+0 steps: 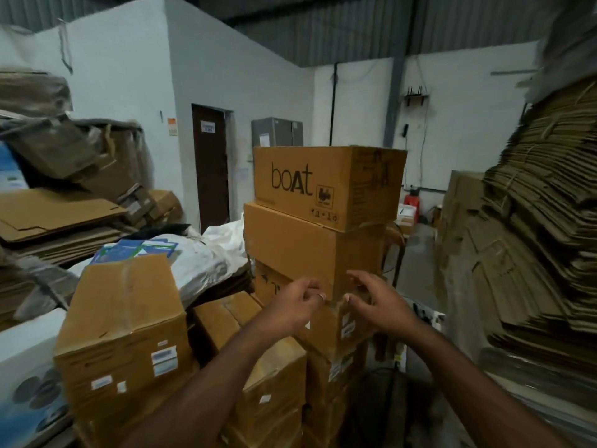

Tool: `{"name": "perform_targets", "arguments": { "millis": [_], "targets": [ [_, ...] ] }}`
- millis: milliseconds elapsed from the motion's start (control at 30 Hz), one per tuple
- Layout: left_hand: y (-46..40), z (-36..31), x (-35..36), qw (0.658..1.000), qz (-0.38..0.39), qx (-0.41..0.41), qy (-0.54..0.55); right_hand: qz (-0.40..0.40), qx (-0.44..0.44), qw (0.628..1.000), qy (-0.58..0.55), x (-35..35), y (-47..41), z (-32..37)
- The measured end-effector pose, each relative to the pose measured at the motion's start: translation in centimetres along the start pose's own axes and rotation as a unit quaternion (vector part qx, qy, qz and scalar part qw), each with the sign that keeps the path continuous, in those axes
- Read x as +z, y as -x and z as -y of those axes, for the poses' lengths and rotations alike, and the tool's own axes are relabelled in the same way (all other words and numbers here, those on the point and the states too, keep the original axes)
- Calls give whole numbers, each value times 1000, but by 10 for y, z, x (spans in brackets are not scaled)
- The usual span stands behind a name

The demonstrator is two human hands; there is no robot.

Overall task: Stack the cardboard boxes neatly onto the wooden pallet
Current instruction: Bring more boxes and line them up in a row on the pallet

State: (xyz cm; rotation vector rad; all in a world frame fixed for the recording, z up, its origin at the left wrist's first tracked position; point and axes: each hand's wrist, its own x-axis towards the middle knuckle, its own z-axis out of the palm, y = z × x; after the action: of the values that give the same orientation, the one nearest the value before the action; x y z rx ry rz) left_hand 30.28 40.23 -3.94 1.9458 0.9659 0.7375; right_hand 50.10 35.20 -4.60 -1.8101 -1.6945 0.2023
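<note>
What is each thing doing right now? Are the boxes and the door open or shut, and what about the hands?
Brown cardboard box printed "boAt": closed, top of the stack.
Plain brown cardboard box: closed, under it.
Dark brown door: shut.
Flattened brown cardboard sheets: piled, leaning.
Left hand: fingers curled, at the stack; grip unclear.
Right hand: fingers spread, reaching the stack.
</note>
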Motion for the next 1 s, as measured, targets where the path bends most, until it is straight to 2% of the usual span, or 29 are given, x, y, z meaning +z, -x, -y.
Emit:
{"name": "perform_targets", "arguments": {
  "millis": [367, 600, 767, 900, 1000],
  "targets": [
    [-138, 9, 16, 999, -25, -29, -22, 7, 19, 1000, -24, 10, -128, -82],
    [-179, 49, 14, 991, -80, -99, -44, 101, -83, 990, -61, 71, -196, -84],
    [-165, 137, -5, 961, -167, -205, -78, 175, -97, 975, -98, 160, -216, -83],
    [-153, 239, 15, 932, -155, -322, -57, 262, -40, 962, -65, 261, -217, -125],
    [-152, 300, 28, 914, -162, -371, -33, 276, 17, 960, -32, 315, -216, -158]
  ]
}}
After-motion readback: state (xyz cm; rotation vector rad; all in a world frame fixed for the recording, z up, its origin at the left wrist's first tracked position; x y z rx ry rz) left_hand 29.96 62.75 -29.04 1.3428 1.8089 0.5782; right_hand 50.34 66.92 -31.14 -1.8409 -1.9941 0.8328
